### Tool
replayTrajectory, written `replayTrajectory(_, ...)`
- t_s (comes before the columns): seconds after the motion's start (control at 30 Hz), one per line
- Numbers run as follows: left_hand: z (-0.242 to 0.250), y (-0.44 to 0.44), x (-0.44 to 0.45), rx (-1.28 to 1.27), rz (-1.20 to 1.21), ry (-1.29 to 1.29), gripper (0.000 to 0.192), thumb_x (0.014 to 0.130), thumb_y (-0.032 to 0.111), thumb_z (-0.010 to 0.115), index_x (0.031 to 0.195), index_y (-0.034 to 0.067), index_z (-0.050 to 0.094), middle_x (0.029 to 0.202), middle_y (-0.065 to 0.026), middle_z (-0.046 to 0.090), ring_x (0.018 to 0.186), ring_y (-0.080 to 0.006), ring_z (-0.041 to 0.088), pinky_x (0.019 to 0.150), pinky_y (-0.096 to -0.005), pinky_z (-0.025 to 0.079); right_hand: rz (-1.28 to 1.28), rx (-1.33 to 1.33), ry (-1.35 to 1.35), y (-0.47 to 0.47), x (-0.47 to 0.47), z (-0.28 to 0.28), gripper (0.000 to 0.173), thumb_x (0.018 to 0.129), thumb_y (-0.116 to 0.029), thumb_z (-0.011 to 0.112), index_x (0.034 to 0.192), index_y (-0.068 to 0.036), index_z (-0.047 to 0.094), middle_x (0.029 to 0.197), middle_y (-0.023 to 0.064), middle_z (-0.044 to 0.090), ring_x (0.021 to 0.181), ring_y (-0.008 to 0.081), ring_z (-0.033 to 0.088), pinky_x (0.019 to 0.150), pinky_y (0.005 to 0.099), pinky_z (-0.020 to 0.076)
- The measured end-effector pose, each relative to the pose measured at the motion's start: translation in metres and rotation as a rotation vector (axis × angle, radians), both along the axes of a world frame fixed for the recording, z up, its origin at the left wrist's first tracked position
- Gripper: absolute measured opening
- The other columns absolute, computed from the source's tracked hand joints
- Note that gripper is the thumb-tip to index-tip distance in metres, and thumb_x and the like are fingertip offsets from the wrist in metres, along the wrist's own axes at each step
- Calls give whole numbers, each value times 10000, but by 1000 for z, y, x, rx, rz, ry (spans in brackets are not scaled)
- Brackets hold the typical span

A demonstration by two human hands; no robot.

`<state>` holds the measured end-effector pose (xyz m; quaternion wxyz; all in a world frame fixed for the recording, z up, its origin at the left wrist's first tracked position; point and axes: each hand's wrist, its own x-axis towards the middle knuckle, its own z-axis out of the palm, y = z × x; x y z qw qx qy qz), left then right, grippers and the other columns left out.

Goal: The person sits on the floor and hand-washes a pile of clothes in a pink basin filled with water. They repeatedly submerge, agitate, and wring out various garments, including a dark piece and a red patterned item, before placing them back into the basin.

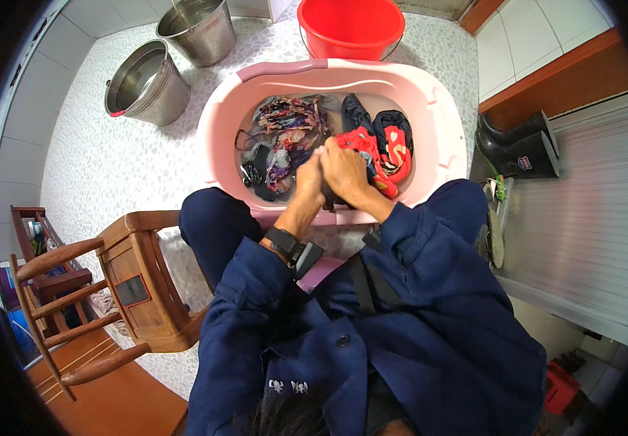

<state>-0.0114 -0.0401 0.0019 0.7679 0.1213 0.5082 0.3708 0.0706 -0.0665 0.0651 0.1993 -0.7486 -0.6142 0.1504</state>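
Observation:
A pink plastic tub [439, 136] with water in it stands before my knees. Over its near side, my left hand [308, 177] and my right hand [344, 168] are clenched close together, thumbs almost touching. Both grip a dark cloth [329, 200], mostly hidden beneath them. A patterned multicoloured garment [292, 122] lies wet and crumpled left of my hands. Just right of them is bunched red printed fabric [360, 143], with dark clothing [355, 111] behind it. A black item with a bundled cord or strap [252, 173] rests at the tub's left end.
Two metal buckets [175, 92] [213, 41] stand beyond the tub at left, and a red bucket [352, 24] behind it. A wooden chair [145, 294] lies tipped at my left. Black rubber boots [515, 152] are at right, near a ribbed translucent panel [591, 218].

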Motion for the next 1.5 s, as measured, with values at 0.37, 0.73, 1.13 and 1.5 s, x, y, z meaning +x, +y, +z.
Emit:
replayTrajectory(0.37,22,12,-10,-24,-123,-261,314,904,342,531,1050,83,632,969,-74,677,826,-246,644,770,-407,510,-152,118,380,37,70,-53,261,856,-297,581,824,-39,598,770,199,635,750,354,617,660,444,455)
replayTrajectory(0.73,21,29,-43,626,-554,536,158,848,141,633,861,-16,648,750,0,622,665,-63,522,620,-217,406,-366,232,1402,14,138,3,128,863,-147,623,759,-84,583,727,-24,563,678,74,529,653,219,431)
replayTrajectory(1.13,37,39,-34,628,-320,147,162,925,193,536,866,50,582,770,54,536,685,-41,456,634,-196,368,232,-396,524,-1,144,19,432,748,-417,725,944,-33,699,806,82,663,749,150,591,702,270,457)
replayTrajectory(1.5,65,25,-21,502,-502,-18,213,885,276,615,861,66,595,769,43,573,685,-34,495,631,-197,397,231,-304,726,7,100,-2,279,815,-222,655,964,10,613,859,29,607,813,130,551,746,266,425)
